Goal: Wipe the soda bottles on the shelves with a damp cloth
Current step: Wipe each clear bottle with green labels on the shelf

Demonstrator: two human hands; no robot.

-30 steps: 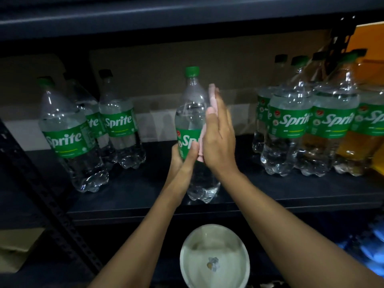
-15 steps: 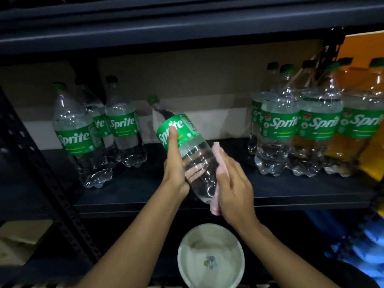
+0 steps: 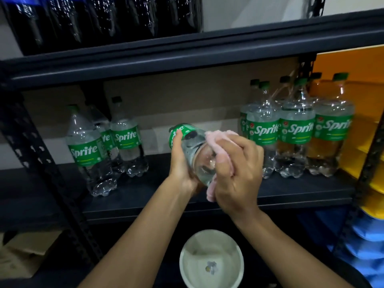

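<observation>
A clear Sprite bottle [image 3: 193, 148] with a green label is tipped far over, its base toward me and its cap hidden behind it. My left hand [image 3: 180, 163] grips it around the label and body. My right hand [image 3: 236, 173] holds a pink cloth [image 3: 218, 140] against the bottle's base, fingers curled over the cloth. Three Sprite bottles [image 3: 87, 150] stand upright at the shelf's left. Several more Sprite bottles [image 3: 295, 129] stand in a cluster at the right.
The dark metal shelf [image 3: 145, 190] has a perforated upright post [image 3: 41, 163] at left. Dark soda bottles [image 3: 104, 17] fill the shelf above. A white bowl [image 3: 211, 258] of water sits below my arms. Orange packs [image 3: 365, 129] and blue packs [image 3: 365, 246] sit at right, a cardboard box [image 3: 20, 256] at lower left.
The bottle went from upright on the shelf to lifted and tipped with its base toward me. My right hand moved the cloth from the bottle's side down onto its base.
</observation>
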